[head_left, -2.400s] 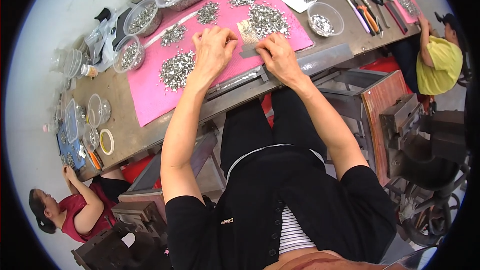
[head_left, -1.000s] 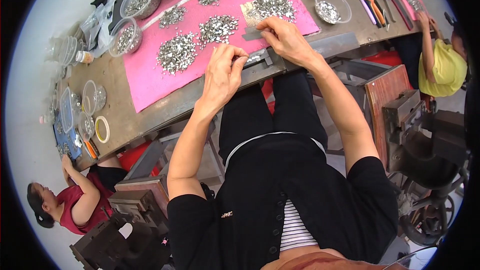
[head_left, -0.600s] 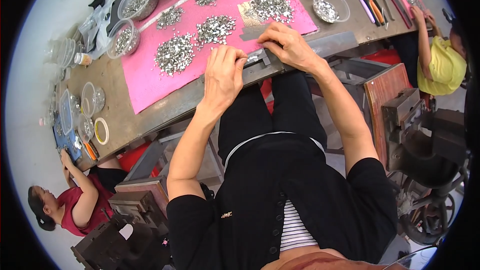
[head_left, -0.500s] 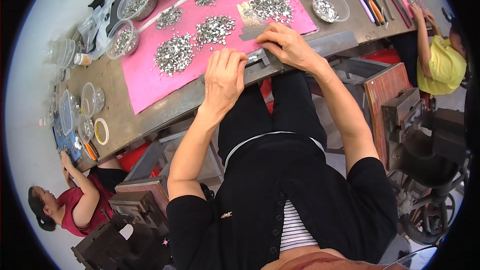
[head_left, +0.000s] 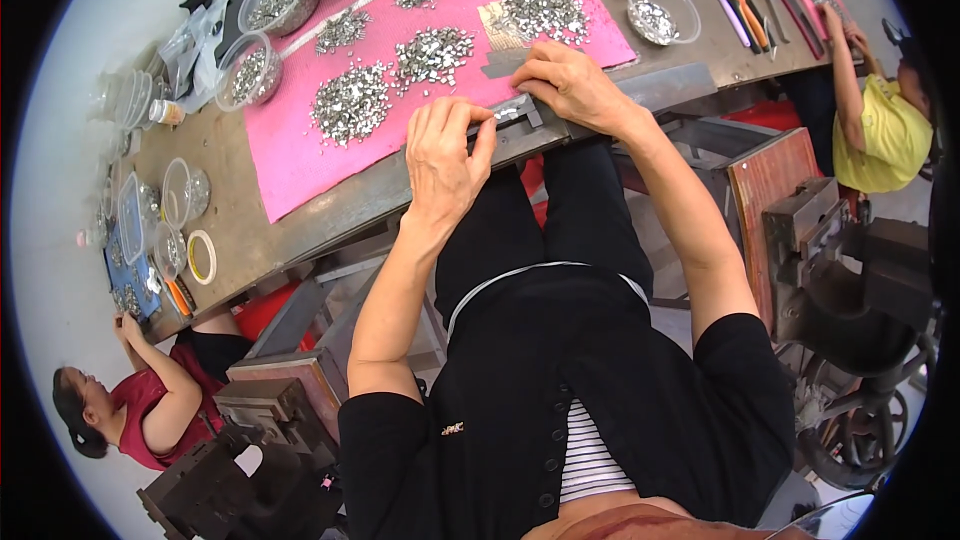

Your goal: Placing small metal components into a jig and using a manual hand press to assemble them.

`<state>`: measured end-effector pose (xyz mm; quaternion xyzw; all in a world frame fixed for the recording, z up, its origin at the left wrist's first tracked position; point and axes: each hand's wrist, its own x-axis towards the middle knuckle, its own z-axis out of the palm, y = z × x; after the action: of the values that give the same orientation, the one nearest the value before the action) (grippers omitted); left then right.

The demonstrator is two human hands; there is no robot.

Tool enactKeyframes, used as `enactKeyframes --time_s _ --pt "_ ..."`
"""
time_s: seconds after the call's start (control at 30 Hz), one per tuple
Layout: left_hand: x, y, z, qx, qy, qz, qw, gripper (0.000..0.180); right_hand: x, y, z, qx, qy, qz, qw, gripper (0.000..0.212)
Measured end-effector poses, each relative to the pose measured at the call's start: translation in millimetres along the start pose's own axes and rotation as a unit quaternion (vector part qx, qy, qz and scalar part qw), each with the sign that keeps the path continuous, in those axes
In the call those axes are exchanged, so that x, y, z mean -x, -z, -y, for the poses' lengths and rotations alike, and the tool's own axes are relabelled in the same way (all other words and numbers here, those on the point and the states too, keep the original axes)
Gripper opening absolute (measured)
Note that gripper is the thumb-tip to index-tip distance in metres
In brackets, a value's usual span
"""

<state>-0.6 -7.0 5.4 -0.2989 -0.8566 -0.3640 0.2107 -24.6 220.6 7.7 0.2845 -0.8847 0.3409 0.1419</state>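
Note:
My left hand rests at the table's near edge, fingers curled and thumb close to the index finger. Its fingertips meet at the left end of a dark metal fixture with small shiny pieces in it. Just beyond the fixture's right side, my right hand is pinched closed, thumb against index finger. Whatever either pinch holds is too small or hidden. Several piles of small silver metal pieces lie on the pink mat, the closest being one pile and another pile. A flat grey metal strip lies behind my right hand.
Clear tubs of metal pieces, one tub among them, line the mat's left side. A round tub and pliers lie right. A tape roll sits left. One person in red and one in yellow work nearby.
My right hand has shifted slightly up and left. The left thumb has moved a little away from the index finger. The fixture stays in place.

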Motion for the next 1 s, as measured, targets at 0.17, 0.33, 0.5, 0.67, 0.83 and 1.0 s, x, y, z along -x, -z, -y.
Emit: enactKeyframes --time_s 0.17,0.33,0.5,0.67,0.83,1.0 --pt "-1.7 -0.8 -10.2 -0.037 0.009 -0.009 0.999 0.02 2.9 4.9 -4.1 -0.054 -0.024 -0.003 0.998 0.012" --pt "1.0 -5.2 -10.7 -0.04 0.026 -0.012 0.999 0.025 1.8 7.4 -5.6 -0.034 -0.01 0.025 0.999 0.014" --pt "7.8 1.4 -10.7 -0.042 0.0 -0.019 0.999 0.031 -2.1 12.3 -16.9 -0.001 0.04 0.052 0.998 0.015" --pt "16.8 -1.3 -4.2 -0.01 0.023 -0.02 0.999 0.033 -13.5 16.3 -20.8 -0.006 0.048 0.105 0.993 0.015" --pt "18.3 -4.8 -3.4 -0.016 0.02 -0.029 0.999 0.032 -15.8 14.9 -22.3 -0.002 0.052 0.116 0.992 0.014" --pt "3.8 4.8 -6.0 0.018 0.028 -0.031 0.999 0.023 -6.1 22.4 -24.2 -0.084 -0.013 0.015 0.996 0.011"
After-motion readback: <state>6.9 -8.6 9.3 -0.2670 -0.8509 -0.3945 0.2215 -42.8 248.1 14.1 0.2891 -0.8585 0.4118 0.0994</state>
